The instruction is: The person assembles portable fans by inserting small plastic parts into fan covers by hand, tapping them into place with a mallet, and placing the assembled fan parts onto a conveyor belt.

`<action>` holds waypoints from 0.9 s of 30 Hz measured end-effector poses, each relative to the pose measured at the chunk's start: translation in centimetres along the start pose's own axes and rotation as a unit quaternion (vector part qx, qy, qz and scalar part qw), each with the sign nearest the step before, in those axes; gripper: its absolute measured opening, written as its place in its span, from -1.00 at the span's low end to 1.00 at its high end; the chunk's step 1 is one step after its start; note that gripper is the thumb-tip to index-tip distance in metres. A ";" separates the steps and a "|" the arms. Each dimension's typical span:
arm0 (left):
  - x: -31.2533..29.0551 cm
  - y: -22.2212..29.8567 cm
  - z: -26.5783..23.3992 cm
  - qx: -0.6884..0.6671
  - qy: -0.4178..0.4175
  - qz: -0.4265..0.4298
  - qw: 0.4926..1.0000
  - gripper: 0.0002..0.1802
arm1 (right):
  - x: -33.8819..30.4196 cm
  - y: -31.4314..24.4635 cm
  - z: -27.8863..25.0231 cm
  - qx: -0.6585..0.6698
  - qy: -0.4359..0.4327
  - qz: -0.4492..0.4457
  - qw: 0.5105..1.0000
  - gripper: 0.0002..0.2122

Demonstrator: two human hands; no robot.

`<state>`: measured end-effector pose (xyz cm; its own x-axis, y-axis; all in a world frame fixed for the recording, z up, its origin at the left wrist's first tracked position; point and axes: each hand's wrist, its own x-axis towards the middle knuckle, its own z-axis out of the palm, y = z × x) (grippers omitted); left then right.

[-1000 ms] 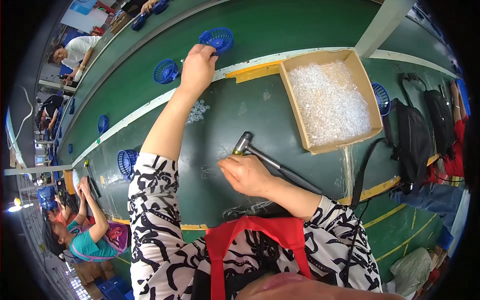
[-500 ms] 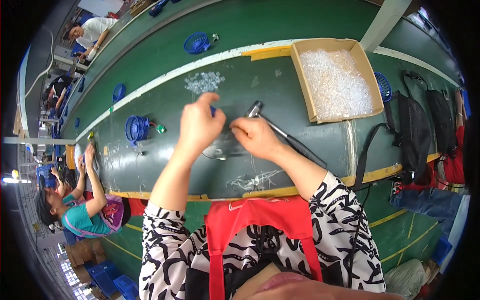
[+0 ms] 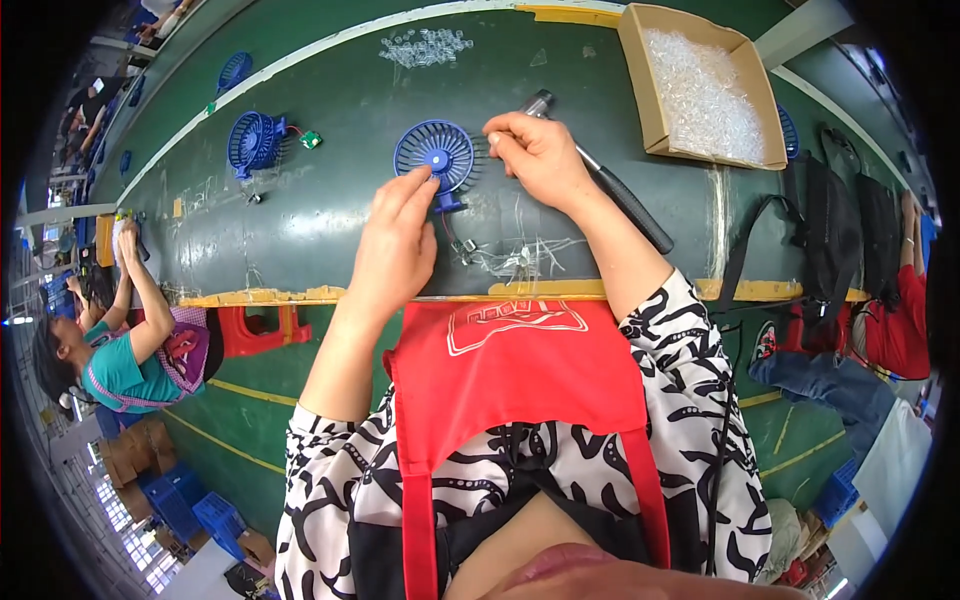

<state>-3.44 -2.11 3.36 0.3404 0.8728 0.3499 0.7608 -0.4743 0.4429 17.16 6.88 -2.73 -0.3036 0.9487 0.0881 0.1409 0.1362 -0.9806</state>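
A blue round fan with a grille (image 3: 434, 150) lies face up on the dark green bench, a short wire and small part trailing from its lower end. My left hand (image 3: 396, 235) rests with fingers stretched out, their tips on the fan near its hub. At the fan's right edge, my right hand (image 3: 545, 160) is closed, thumb and forefinger pinched together; anything between them is too small to make out. Beside that hand lies a hammer (image 3: 632, 208) with a metal head and black grip, its shaft partly hidden behind the hand.
A cardboard box (image 3: 648, 110) of small clear plastic parts stands at right. Loose clear pieces (image 3: 425, 47) lie beyond the fan. Left is another blue fan (image 3: 252, 143) with a green circuit board (image 3: 311, 139). Clear scraps (image 3: 525, 258) lie near the yellow edge. Black bags (image 3: 832, 230) hang right; a co-worker (image 3: 130, 355) sits left.
My view has tilted downward. My left hand has gone from bent fingers over the blue fan to lying lower against it, uncovering the grille. My right hand stays pinched beside the hammer.
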 end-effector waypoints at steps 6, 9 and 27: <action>-0.9 -1.0 2.3 -0.004 0.045 -0.002 0.999 -0.55 | -1.9 -2.1 0.8 0.046 -0.034 0.113 0.992 -0.83; -0.6 -1.1 2.8 -0.022 0.068 -0.022 0.997 -0.60 | -3.9 -3.7 1.7 0.040 -0.071 0.178 0.981 -0.79; 0.0 -1.4 3.3 -0.101 0.142 0.008 0.985 -0.59 | -5.7 -4.3 3.5 0.016 -0.076 0.132 0.988 -0.92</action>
<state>-2.74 -1.09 0.00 0.1615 0.8116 0.5614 0.6218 -0.5254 0.5808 15.00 -0.09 0.33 -0.3986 0.8958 -0.1968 0.2048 -0.1222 -0.9711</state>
